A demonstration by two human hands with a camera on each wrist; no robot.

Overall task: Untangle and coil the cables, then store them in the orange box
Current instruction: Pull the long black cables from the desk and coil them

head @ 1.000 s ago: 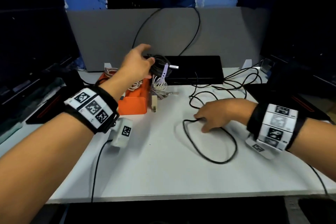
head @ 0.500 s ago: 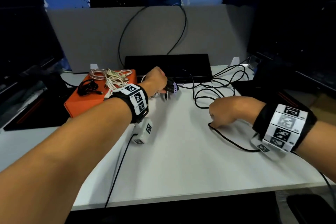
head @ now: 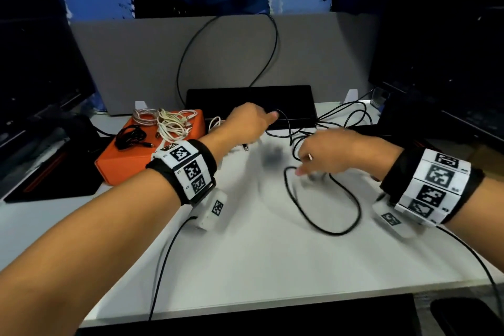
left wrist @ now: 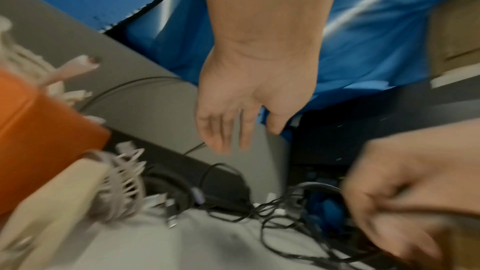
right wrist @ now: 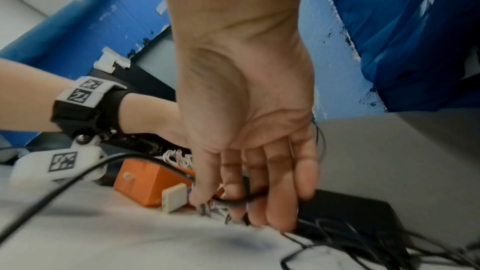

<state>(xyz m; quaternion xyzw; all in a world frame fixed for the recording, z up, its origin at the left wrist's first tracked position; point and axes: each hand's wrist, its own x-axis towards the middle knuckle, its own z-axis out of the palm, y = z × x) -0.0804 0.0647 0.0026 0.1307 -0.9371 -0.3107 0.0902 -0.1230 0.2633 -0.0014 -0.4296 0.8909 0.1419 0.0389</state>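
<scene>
1. The left hand (head: 246,124) is hovering above the white table (head: 259,259) just right of the orange box (head: 131,163); the left wrist view shows its fingers (left wrist: 221,128) hanging straight and relaxed, holding nothing.
2. The right hand (head: 327,153) is reaching down at the middle of the table, and in the right wrist view its thumb and fingers (right wrist: 280,188) are pinching a thin black cable (head: 323,211).
3. That black cable is lying in a wide loop on the table in front of the right hand, and its far part is running into a loose tangle toward the back right of the table.
4. The orange box is sitting at the left of the table, with a bundle of white cables (head: 170,123) and a small black coil (head: 131,138) resting on top of it.
5. More white cable (left wrist: 122,184) is lying on the table just beside the box, next to a dark coil that is too blurred to make out.
6. A flat black device (head: 249,95) is lying along the back of the table against a grey partition (head: 136,63).
</scene>
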